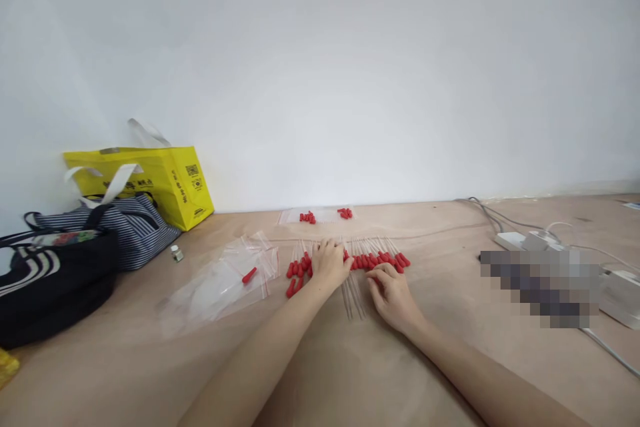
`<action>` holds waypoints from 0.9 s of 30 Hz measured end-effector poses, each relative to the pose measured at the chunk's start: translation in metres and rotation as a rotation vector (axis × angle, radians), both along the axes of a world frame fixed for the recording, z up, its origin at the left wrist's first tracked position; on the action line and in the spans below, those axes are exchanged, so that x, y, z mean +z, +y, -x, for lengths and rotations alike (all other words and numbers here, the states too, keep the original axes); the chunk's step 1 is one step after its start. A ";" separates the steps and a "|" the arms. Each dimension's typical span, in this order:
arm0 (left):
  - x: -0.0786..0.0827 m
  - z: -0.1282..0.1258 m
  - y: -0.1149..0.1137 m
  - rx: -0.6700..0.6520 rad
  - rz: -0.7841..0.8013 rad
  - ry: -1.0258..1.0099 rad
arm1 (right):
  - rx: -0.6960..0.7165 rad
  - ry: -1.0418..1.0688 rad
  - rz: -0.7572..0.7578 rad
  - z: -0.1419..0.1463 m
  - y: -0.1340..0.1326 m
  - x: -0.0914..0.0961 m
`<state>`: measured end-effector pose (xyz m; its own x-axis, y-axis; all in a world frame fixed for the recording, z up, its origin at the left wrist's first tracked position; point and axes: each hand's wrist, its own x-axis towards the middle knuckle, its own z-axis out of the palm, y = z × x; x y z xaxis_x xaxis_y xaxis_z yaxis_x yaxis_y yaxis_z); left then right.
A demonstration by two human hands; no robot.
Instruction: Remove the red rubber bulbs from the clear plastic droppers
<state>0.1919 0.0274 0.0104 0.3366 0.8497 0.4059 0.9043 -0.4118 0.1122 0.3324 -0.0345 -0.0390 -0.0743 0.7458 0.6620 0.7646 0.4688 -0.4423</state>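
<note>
White wall [390,80] along the far edge of a tan desk [440,280] | yellow bag [183,187] far left, white adapters [623,297] right, open room short of them | left hand [330,265] palm down, fingers bent; right hand [393,292] nearer, thumb and finger narrowly parted; cannot tell if either grips | red-ended sticks [360,262] rowed beneath left hand, just beyond right
</note>
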 end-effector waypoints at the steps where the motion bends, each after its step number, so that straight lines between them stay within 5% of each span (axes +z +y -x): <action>1: 0.000 -0.004 0.001 0.016 -0.007 0.008 | -0.006 0.000 -0.004 0.000 0.000 0.000; 10: 0.000 -0.013 0.007 0.027 -0.067 -0.007 | -0.042 -0.048 -0.010 0.005 -0.003 -0.003; 17: 0.010 0.026 -0.035 -0.053 -0.086 -0.154 | -0.177 -0.136 -0.199 0.000 -0.004 0.008; 21: -0.003 0.061 -0.065 -0.337 -0.067 -0.360 | 0.007 -0.298 -0.236 0.005 -0.011 0.017; 27: -0.022 0.086 -0.080 -0.383 0.015 -0.339 | 0.239 -0.484 -0.242 0.021 -0.017 0.014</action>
<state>0.1055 -0.0528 -0.0114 0.4768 0.6977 0.5347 0.6006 -0.7027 0.3814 0.3110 -0.0516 -0.0248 -0.5576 0.5030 0.6603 0.7135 0.6970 0.0715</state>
